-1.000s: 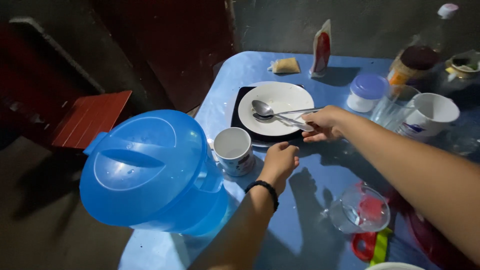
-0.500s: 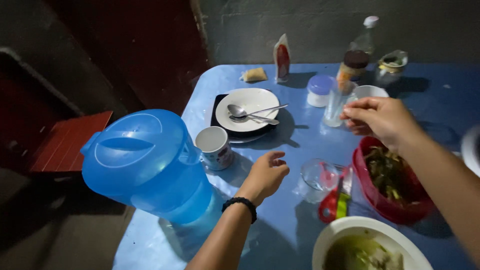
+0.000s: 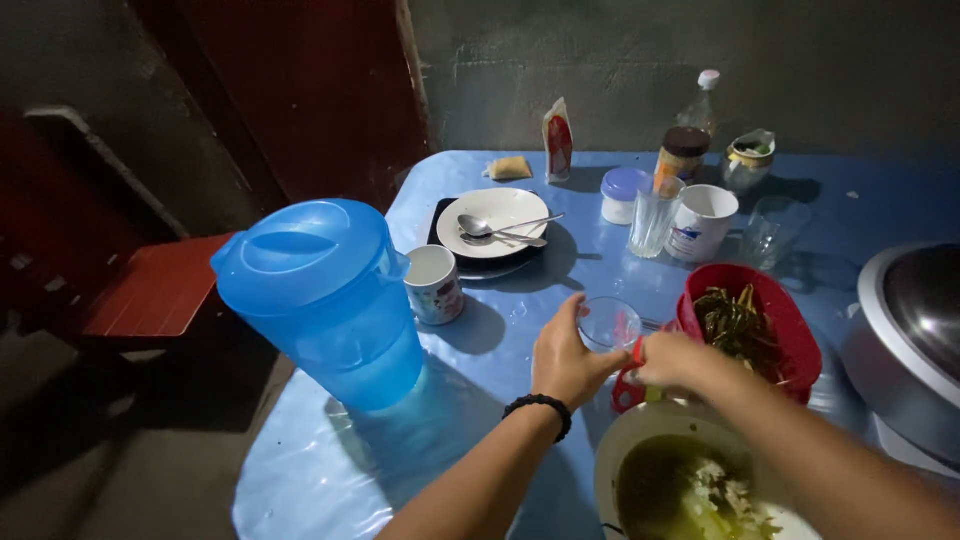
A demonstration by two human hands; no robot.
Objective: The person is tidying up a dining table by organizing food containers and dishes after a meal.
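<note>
Both hands have drawn in from the far plate: the left hand (image 3: 566,362) now curls its grip around the clear glass (image 3: 608,324) on the desk (image 3: 480,400), while the right hand (image 3: 672,362) just beside it pinches a red utensil handle (image 3: 630,388).

A: What's at the near left of the blue table (image 3: 560,175)?

B: A big blue lidded pitcher (image 3: 318,300), with a white mug (image 3: 434,284) just to its right.

A: And farther back?

B: A white plate (image 3: 492,222) bearing two spoons (image 3: 500,229), resting on a dark tray. Beyond it stand a red sauce pouch (image 3: 558,140) and a small tan packet (image 3: 508,168).

A: Over to the right?

B: An empty tumbler (image 3: 652,220), a white cup (image 3: 703,222), a blue-lidded tub (image 3: 622,194), a brown-capped jar (image 3: 681,156) and a clear bottle (image 3: 702,103). Nearer, a red bowl of greens (image 3: 750,335), a soup bowl (image 3: 690,480) at the near edge, and a steel pot lid (image 3: 925,310) far right.
</note>
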